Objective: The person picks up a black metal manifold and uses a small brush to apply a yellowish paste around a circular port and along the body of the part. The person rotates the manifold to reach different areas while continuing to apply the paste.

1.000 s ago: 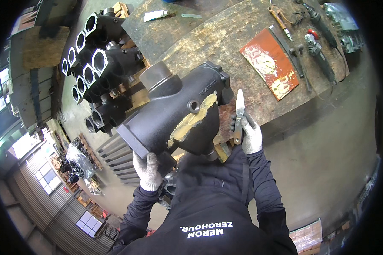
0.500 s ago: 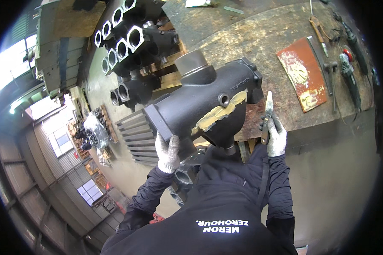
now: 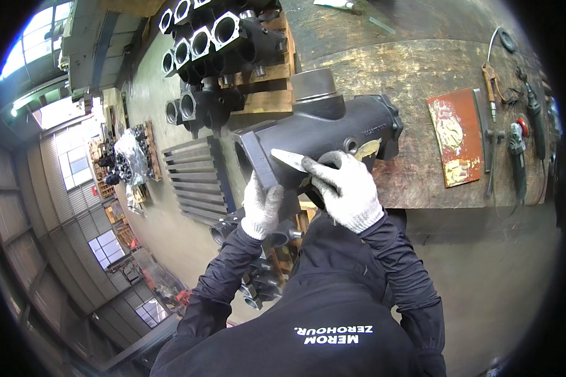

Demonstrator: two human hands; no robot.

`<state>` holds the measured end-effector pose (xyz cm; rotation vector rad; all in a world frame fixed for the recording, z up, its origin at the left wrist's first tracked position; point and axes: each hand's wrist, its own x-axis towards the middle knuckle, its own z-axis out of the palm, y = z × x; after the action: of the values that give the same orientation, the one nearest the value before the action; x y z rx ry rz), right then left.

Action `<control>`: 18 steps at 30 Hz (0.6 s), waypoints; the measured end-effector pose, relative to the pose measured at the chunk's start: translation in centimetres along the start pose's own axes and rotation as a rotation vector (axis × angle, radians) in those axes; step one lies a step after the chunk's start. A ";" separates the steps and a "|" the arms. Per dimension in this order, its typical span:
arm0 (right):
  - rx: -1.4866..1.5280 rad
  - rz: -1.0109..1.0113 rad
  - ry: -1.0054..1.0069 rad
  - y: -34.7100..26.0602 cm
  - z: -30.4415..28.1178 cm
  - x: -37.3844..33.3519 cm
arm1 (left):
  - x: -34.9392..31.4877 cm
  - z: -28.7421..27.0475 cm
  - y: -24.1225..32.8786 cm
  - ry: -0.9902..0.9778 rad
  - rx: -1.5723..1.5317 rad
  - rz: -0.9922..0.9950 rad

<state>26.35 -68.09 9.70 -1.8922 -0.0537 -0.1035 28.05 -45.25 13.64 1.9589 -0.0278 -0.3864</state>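
Note:
A large black metal casting (image 3: pixel 317 132) with a round neck and a flanged end lies on its side at the table's left edge. My left hand (image 3: pixel 262 207), in a pale work glove, grips the lower edge of its flange. My right hand (image 3: pixel 347 191), gloved too, is closed round a putty knife; the handle is hidden in the fist. The knife's blade (image 3: pixel 288 159) points left, over the casting's side near the flange. Beige putty (image 3: pixel 368 151) shows beside the small round port; my right hand covers part of that patch.
On the worn table (image 3: pixel 383 69), a reddish-brown board (image 3: pixel 456 135) carries beige putty. Farther right lie an angle grinder (image 3: pixel 517 151), a hammer (image 3: pixel 493 135) and an air blow gun (image 3: pixel 489 81). Several similar castings (image 3: pixel 223 47) stand on pallets at the left, beyond a slatted dark rack (image 3: pixel 195 179).
My right hand has moved left from the table's edge to the casting's side, bringing the putty knife across it. My left hand keeps hold of the flange. The view has shifted.

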 end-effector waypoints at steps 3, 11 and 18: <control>-0.035 -0.037 -0.006 -0.1 0.6 0.3 | -0.2 -0.1 0.1 -0.024 -0.048 -0.077; -0.132 -0.100 -0.069 -0.2 0.4 0.0 | 0.2 -0.2 0.0 -0.063 -0.177 -0.055; -0.020 0.005 -0.111 0.3 -0.3 -0.1 | 0.3 0.2 0.7 -0.045 -0.155 -0.037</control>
<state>26.28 -68.47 9.47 -1.9167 -0.1236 0.0047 28.36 -45.81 14.10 1.7994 0.0091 -0.4442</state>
